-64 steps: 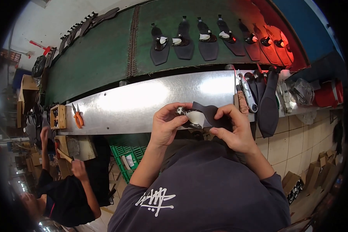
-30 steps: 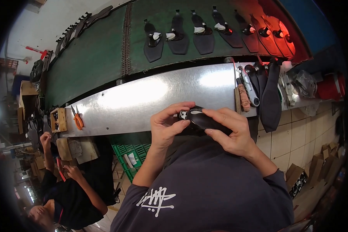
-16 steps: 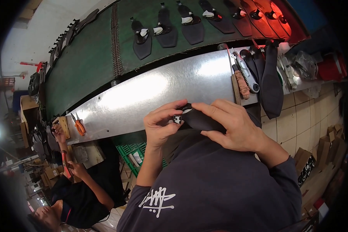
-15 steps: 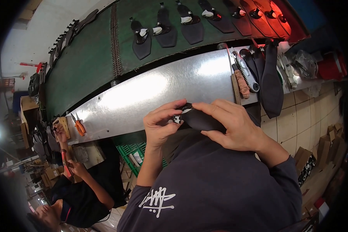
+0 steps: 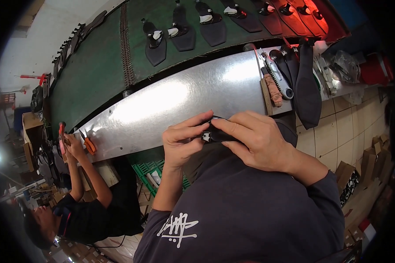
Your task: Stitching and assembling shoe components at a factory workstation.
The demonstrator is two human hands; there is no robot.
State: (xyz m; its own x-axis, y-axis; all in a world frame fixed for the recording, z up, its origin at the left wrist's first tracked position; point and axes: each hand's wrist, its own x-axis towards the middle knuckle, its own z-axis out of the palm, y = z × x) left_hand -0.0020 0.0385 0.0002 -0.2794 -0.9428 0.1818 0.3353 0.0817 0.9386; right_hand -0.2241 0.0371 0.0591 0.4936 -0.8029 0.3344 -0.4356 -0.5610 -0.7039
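Observation:
A black sandal (image 5: 215, 135) is held between both my hands, above the front edge of the metal bench and close to my shirt. My left hand (image 5: 180, 142) pinches one end of it, where a small white patch with dark marks shows. Over the upper side lies my right hand (image 5: 263, 142), thumb below and fingertips pressing near my left fingers. Most of the sandal is hidden by the right hand; a dark rounded sole part shows past its wrist.
Black sandals (image 5: 213, 33) stand in a row on the green belt (image 5: 87, 87) behind the metal bench (image 5: 197, 96). A utility knife (image 5: 280, 79), a tan-wrapped tool (image 5: 274, 93) and dark soles (image 5: 308, 101) lie right; orange-handled pliers (image 5: 90, 146) left. A co-worker (image 5: 92, 219) stands left.
My fingertips have come closer together, and the right hand has shifted slightly left over the sandal. The co-worker's hands, with a red-handled tool, have moved up toward the belt.

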